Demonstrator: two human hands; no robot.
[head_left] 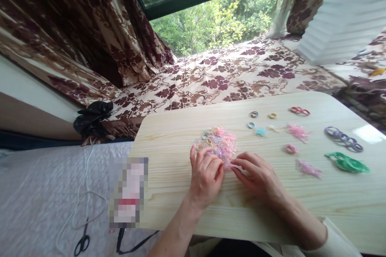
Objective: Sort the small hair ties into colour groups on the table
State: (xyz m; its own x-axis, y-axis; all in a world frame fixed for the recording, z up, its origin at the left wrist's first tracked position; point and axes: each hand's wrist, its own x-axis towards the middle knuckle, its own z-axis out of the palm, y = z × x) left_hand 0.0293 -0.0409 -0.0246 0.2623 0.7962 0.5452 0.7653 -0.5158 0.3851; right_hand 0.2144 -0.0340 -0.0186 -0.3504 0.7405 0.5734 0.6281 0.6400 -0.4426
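Pinching by the rim's probably best, tbh: bands (pixel 222 141) just past the left grip (pixel 206 174) look featherlight, stretchy. Whether any's held there or in the right grip (pixel 261 174) can't be told.

Daylight is admitted through the window (pixel 205 20), its foliage brightly exposed; the curtains (pixel 75 28) are left dim, glare is cast on the surface (pixel 169 192) at right, edges are stretched and softened, and one patch is pixelated

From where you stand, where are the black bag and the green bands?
Black bag (pixel 93 121): head view, middle of its crumpled side.
Green bands (pixel 350 164): head view, middle of the bunch.
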